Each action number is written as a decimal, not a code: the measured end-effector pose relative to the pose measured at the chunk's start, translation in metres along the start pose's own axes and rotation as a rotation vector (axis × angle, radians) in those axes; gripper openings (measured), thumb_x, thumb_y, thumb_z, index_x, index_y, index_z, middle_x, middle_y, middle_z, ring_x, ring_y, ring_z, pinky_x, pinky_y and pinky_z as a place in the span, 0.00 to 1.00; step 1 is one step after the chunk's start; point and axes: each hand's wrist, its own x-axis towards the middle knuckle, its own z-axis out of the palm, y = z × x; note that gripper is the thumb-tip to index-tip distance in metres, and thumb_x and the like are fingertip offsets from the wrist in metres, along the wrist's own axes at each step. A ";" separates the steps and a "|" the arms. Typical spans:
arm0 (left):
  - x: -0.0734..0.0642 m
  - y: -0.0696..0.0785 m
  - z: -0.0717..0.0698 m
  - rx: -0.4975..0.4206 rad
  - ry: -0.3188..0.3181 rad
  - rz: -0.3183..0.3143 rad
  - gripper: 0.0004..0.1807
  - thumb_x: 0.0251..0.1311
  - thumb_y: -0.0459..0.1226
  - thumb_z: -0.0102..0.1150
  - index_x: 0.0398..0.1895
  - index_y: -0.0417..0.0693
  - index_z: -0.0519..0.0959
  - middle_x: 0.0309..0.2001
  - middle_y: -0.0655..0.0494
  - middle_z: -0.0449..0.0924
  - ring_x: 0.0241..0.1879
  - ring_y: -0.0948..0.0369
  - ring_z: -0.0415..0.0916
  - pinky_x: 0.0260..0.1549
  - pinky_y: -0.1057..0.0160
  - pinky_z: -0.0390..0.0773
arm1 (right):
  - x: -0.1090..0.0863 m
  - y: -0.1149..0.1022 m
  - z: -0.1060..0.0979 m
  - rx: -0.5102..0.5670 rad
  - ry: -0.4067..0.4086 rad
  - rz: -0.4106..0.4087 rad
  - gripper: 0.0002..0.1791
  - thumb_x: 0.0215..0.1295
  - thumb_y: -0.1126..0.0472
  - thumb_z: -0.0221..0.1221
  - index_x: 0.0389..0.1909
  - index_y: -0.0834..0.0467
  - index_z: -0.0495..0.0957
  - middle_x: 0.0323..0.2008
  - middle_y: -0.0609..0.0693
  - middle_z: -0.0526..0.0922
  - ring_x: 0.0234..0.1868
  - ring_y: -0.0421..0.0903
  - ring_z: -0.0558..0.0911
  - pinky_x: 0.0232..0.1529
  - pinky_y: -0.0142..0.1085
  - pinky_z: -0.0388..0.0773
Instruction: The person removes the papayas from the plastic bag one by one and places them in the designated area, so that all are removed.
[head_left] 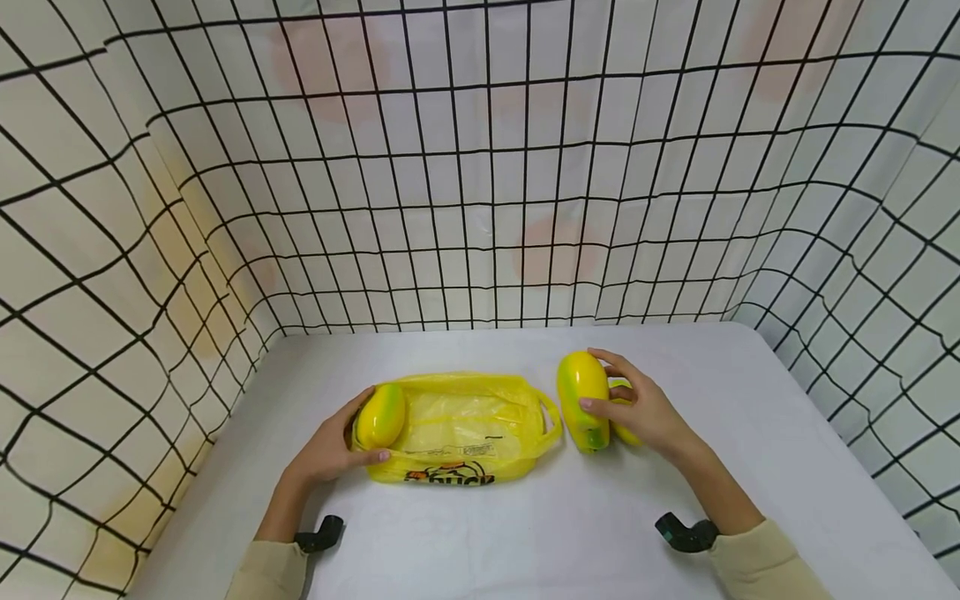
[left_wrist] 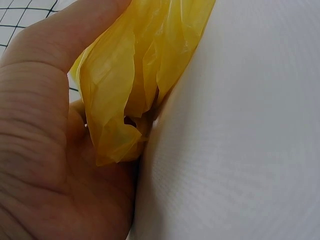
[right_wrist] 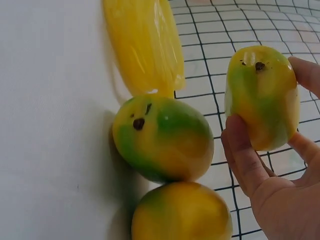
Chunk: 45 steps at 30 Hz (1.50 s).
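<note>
A yellow plastic bag (head_left: 450, 467) lies on its side on the table, with dark print on its front and a handle loop at its right end. At the bag's left end sits one glossy yellow-green mango (head_left: 382, 417). My left hand (head_left: 335, 442) grips that end, thumb along the near edge; gathered bag film (left_wrist: 117, 95) shows by the palm in the left wrist view. To the bag's right, my right hand (head_left: 633, 404) holds another mango (right_wrist: 262, 100) between thumb and fingers, raised off the table. Two more mangoes, one nearer the bag (right_wrist: 165, 137) and one behind it (right_wrist: 182, 212), rest on the table, partly hidden in the head view.
A white cloth covers the table (head_left: 487, 542). Black grid netting (head_left: 487, 179) over white sheeting rises at the back and both sides. Dark wrist-worn devices, left (head_left: 320, 534) and right (head_left: 686, 533), sit at the sleeve ends.
</note>
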 end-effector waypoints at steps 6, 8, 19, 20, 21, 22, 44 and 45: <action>0.000 0.001 -0.001 -0.005 0.000 0.003 0.63 0.47 0.58 0.77 0.83 0.54 0.52 0.79 0.45 0.60 0.76 0.41 0.61 0.72 0.29 0.58 | -0.002 0.006 -0.011 0.008 -0.004 0.011 0.44 0.63 0.41 0.70 0.77 0.29 0.59 0.74 0.60 0.62 0.61 0.60 0.80 0.56 0.50 0.84; -0.001 0.000 -0.001 -0.005 -0.001 0.003 0.63 0.47 0.58 0.77 0.83 0.54 0.51 0.79 0.45 0.60 0.77 0.41 0.60 0.73 0.29 0.58 | -0.004 0.008 -0.015 0.003 -0.004 0.009 0.44 0.63 0.41 0.69 0.77 0.29 0.59 0.75 0.61 0.62 0.61 0.60 0.80 0.55 0.49 0.84; -0.001 -0.001 -0.002 0.005 -0.001 -0.003 0.63 0.47 0.58 0.77 0.84 0.54 0.51 0.80 0.45 0.59 0.77 0.40 0.59 0.73 0.30 0.57 | -0.014 0.016 -0.039 -0.019 0.016 -0.027 0.43 0.67 0.46 0.68 0.79 0.37 0.59 0.74 0.62 0.63 0.58 0.59 0.80 0.51 0.35 0.84; -0.001 -0.001 -0.002 0.005 0.000 -0.005 0.63 0.46 0.58 0.77 0.83 0.55 0.51 0.80 0.45 0.59 0.77 0.40 0.60 0.73 0.30 0.57 | -0.015 0.017 -0.041 -0.021 0.015 -0.030 0.43 0.67 0.47 0.68 0.79 0.38 0.59 0.74 0.62 0.63 0.58 0.59 0.79 0.51 0.33 0.83; -0.001 -0.001 -0.002 0.007 0.001 -0.004 0.63 0.46 0.58 0.77 0.83 0.55 0.51 0.80 0.44 0.59 0.77 0.40 0.60 0.73 0.29 0.57 | -0.015 0.018 -0.043 -0.023 0.015 -0.029 0.43 0.67 0.47 0.68 0.79 0.37 0.59 0.74 0.61 0.64 0.58 0.59 0.79 0.50 0.31 0.83; -0.001 -0.001 -0.001 0.005 0.001 -0.004 0.63 0.46 0.58 0.77 0.83 0.54 0.51 0.80 0.44 0.59 0.77 0.40 0.60 0.73 0.29 0.57 | -0.015 0.020 -0.045 -0.027 0.015 -0.031 0.43 0.67 0.47 0.68 0.79 0.38 0.59 0.75 0.61 0.64 0.58 0.59 0.79 0.50 0.30 0.82; 0.001 -0.003 0.001 0.001 0.002 -0.002 0.64 0.46 0.58 0.77 0.83 0.54 0.51 0.79 0.45 0.60 0.76 0.41 0.61 0.73 0.30 0.57 | -0.031 0.049 -0.090 -0.063 0.062 0.017 0.42 0.72 0.48 0.64 0.82 0.39 0.54 0.76 0.63 0.60 0.50 0.33 0.81 0.48 0.25 0.80; 0.001 -0.003 0.001 0.001 0.004 -0.001 0.64 0.46 0.58 0.77 0.83 0.54 0.52 0.79 0.45 0.60 0.76 0.41 0.61 0.73 0.30 0.57 | -0.032 0.051 -0.092 -0.070 0.064 0.022 0.42 0.72 0.48 0.64 0.82 0.39 0.54 0.76 0.63 0.60 0.50 0.32 0.80 0.48 0.25 0.80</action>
